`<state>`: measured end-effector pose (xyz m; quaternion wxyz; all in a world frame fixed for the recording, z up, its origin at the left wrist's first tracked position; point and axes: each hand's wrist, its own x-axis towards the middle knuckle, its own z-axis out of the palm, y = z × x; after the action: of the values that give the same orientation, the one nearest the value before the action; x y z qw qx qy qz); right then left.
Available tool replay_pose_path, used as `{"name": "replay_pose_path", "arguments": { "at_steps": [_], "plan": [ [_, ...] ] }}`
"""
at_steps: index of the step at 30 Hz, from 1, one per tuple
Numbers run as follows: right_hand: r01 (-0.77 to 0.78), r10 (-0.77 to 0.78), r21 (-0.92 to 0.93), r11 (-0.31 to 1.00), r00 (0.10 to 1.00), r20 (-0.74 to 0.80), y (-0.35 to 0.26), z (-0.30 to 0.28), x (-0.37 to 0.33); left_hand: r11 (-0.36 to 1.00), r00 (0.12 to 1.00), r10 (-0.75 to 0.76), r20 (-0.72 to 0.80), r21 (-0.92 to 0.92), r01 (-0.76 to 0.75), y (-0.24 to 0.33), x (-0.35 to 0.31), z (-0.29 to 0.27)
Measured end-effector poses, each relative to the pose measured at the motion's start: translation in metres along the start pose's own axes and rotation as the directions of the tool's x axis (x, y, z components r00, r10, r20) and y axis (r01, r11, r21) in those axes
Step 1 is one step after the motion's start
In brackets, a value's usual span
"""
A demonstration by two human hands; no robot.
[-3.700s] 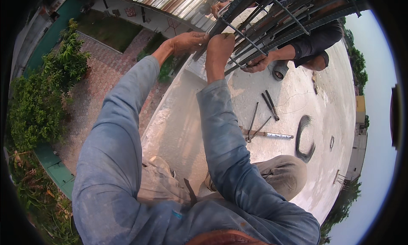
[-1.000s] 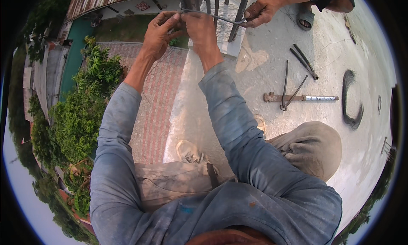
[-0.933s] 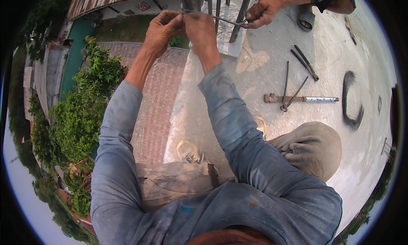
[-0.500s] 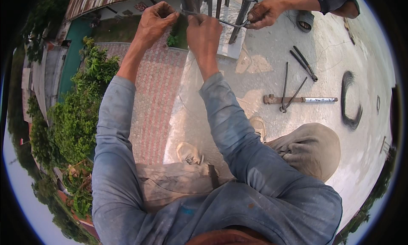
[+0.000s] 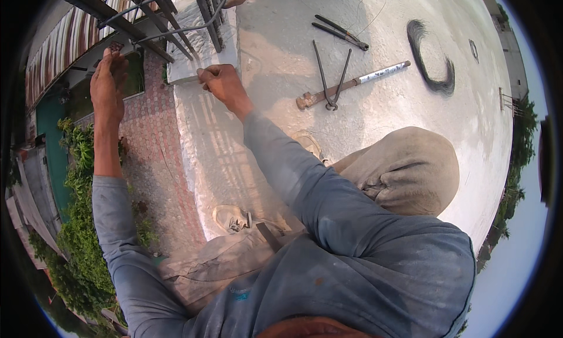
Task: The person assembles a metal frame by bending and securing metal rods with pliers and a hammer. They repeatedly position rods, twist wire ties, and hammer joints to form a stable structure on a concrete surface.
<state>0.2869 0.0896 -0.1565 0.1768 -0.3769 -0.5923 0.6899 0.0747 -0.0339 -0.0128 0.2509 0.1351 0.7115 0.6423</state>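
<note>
Outdoors, near steel bars (image 5: 207,12) inside a stirrup (image 5: 192,29): left hand (image 5: 108,88), fingers extended; right hand (image 5: 221,85), fingers pinched, contents unclear.

A rust-streaked corrugated roof (image 5: 56,56), a green wall (image 5: 50,127), leafy shrubs (image 5: 82,220) and reddish paving (image 5: 149,144) lie at left.

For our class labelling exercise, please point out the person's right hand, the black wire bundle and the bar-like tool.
Right hand (image 5: 224,87), head view: back of the hand.
Black wire bundle (image 5: 417,48), head view: its left curve.
Bar-like tool (image 5: 376,75), head view: its whitish section.
</note>
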Motion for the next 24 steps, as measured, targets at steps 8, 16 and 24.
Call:
{"name": "replay_pose_path", "arguments": {
  "at_steps": [8,16,24],
  "plan": [
    [-0.498,-0.141,-0.325,0.804,0.372,-0.917,0.001,-0.251,-0.018,0.862,0.802,-0.18,0.57,-0.301,0.407,-0.025,0.035,-0.013],
    [-0.765,0.189,-0.328,0.555,0.499,-0.846,0.039,-0.219,-0.078,0.972,0.932,-0.081,0.353,0.236,-0.004,-0.01,0.043,-0.02],
    [-0.572,-0.196,-0.672,0.471,0.674,-0.712,-0.023,-0.265,-0.092,0.193,0.836,0.481,0.265,0.898,-0.395,0.008,0.0,0.016]
  ]
}}
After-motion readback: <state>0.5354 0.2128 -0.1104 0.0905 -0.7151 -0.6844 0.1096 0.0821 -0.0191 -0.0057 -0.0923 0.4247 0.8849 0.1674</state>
